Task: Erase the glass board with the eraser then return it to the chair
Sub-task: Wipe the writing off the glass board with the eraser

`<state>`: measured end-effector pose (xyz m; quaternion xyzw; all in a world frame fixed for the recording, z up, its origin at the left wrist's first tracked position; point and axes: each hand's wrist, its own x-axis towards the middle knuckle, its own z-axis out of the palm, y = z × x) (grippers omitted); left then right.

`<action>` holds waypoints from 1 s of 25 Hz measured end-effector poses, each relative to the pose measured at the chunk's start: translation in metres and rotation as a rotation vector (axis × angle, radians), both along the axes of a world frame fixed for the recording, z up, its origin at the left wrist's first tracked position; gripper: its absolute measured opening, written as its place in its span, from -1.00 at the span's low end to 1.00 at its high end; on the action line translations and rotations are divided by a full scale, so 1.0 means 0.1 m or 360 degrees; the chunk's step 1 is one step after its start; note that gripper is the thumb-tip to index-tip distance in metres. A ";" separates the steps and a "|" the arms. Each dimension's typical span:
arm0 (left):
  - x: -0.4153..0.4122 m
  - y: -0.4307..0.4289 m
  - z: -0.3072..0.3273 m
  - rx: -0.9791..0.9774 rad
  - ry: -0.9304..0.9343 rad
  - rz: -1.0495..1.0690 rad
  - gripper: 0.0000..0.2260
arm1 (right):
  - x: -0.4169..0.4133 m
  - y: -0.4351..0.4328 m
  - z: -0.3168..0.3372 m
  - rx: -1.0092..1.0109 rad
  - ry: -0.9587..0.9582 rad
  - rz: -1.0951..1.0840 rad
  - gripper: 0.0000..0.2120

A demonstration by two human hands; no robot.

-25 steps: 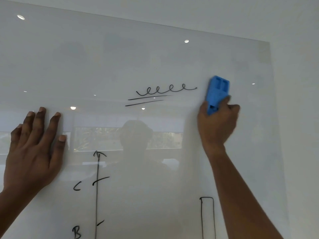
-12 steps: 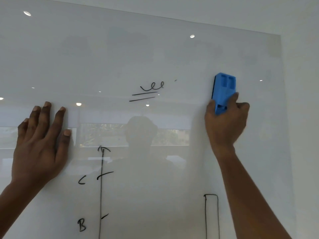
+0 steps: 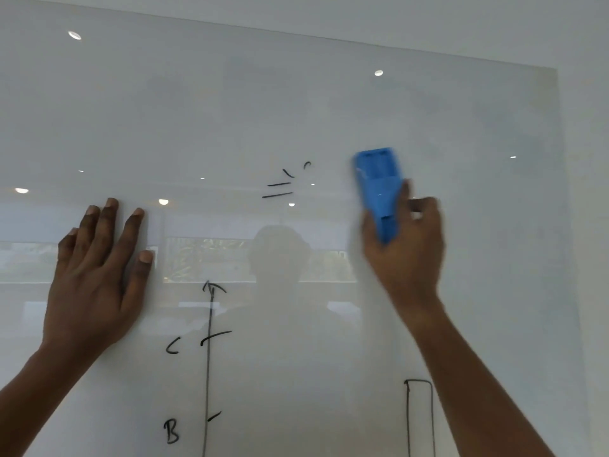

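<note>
Across nearly the whole view stretches the glass board (image 3: 296, 110), a smooth, glossy pale pane fixed to a white wall (image 3: 590, 192), its surface mirroring ceiling spots, a bright window band and the dim outline of the person; flat against it at lower left lies the left hand (image 3: 95, 275), palm pressed to the glass, fingers spread and gripping nothing; on the other side the right hand (image 3: 405, 255), blurred, is wrapped around the lower end of the eraser (image 3: 379, 189), thumb up its side; that eraser is a blue moulded plastic block, oblong with rounded corners and two recessed panels on its back, held upright with its face to the glass, just right of the writing; black marker strokes lie below, a long vertical arrow (image 3: 208, 367) with tick marks, an open-bottomed rectangle outline (image 3: 419, 417) partly crossed by the right forearm, the letters C (image 3: 172, 346) and B (image 3: 171, 432); smallest are two short parallel dashes (image 3: 277, 190) and scraps of a squiggle (image 3: 296, 169) beside the eraser.
</note>
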<state>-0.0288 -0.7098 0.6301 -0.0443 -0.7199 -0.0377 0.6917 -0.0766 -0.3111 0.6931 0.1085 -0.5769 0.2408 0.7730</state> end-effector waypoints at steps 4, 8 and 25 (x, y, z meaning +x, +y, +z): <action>0.01 0.05 -0.02 0.0030 0.0038 0.0037 -0.44 | -0.03 -0.06 0.49 -0.0508 -0.0124 0.0204 -0.31; 0.01 0.02 -0.02 0.0017 0.0008 0.0013 -0.43 | 0.19 -0.96 0.32 0.0296 0.0040 0.0167 -0.34; 0.05 0.00 -0.02 0.0008 -0.0006 0.0014 -0.44 | 0.23 -1.05 -0.25 0.0864 0.0035 -0.0068 -0.36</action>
